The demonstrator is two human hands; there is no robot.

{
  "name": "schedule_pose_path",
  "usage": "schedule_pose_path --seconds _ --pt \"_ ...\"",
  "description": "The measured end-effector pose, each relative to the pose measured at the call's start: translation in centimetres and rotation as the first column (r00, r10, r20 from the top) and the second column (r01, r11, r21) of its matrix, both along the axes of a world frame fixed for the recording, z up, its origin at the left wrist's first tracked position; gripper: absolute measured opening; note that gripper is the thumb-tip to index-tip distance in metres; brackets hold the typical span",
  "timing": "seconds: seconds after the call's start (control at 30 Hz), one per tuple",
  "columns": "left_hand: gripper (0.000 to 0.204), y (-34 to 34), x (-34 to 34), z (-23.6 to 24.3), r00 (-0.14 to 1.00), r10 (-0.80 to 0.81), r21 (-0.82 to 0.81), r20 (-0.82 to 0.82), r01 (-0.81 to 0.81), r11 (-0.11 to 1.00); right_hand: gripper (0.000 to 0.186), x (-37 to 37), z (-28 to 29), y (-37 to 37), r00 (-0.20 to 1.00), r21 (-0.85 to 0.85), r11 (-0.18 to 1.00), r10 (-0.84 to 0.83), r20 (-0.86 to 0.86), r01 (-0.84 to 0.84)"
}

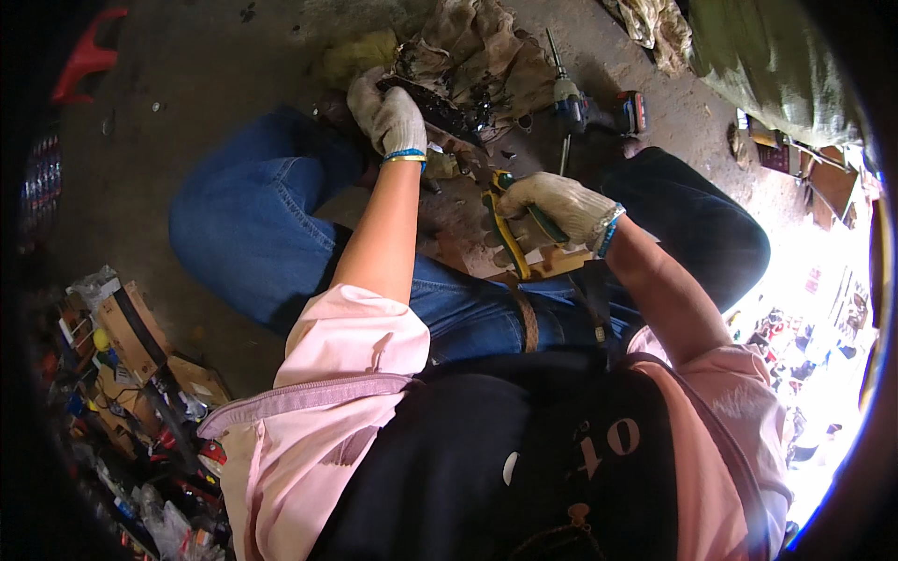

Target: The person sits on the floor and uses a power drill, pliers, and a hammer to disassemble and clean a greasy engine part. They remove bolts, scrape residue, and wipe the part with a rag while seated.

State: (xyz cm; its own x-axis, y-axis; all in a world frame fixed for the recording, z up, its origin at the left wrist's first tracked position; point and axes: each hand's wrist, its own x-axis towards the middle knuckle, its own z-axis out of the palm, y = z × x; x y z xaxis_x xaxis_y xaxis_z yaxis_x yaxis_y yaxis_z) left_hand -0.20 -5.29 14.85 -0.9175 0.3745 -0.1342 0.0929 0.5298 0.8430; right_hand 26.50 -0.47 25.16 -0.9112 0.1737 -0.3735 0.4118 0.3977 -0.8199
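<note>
My left hand (pixel 389 114), in a knitted work glove, is closed on the near-left edge of a dark, greasy flat part (pixel 432 105). That part lies at the edge of a crumpled, stained brown cloth (pixel 486 45); its kind is not clear. Closer to my lap, my right hand (pixel 567 204), gloved too, holds pliers (pixel 511 245) with yellow and green handles. One handle sticks out toward me, and the glove partly hides the tool. A cordless drill (pixel 571 101) with a long bit lies on the floor beyond my right hand.
My bent legs in blue jeans (pixel 253 215) frame the work spot on the floor. A red plastic stool (pixel 92 58) stands far left. Cardboard boxes (pixel 131 332) and clutter fill the lower left. A greenish sheet (pixel 781 70) hangs or lies at the far right.
</note>
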Motion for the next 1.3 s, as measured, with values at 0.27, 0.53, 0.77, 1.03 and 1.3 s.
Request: schedule_pose_path --seconds 0.27,0.53,0.77,1.03,1.3 --pt "0.034 -2.5 -0.8 -3.1 0.99 0.112 0.3 0.086 -0.133 0.945 0.031 -1.7 1.1 1.0 0.67 -0.528 0.572 -0.05 0.741 0.627" --pt "0.047 -3.8 -0.7 -1.5 0.759 0.36 0.218 0.543 -0.541 0.812 0.025 -0.2 -1.0 2.1 0.998 -0.516 0.857 -0.025 -0.051 -0.005" --pt "0.058 -4.5 1.7 -2.3 0.914 0.254 0.367 0.315 -0.364 0.856 0.026 0.5 -0.9 2.8 0.996 -0.398 0.913 0.085 -0.027 -0.089" --pt "0.044 -4.1 2.6 -2.3 0.934 0.133 0.466 0.331 -0.285 0.838 0.031 -0.2 0.0 3.1 0.955 -0.557 0.827 0.096 0.28 0.08" --pt "0.046 -2.2 4.1 0.1 0.953 0.169 0.442 0.252 -0.269 0.856 0.017 -0.9 -1.4 -1.5 0.748 -0.843 0.428 -0.662 -0.047 0.325"
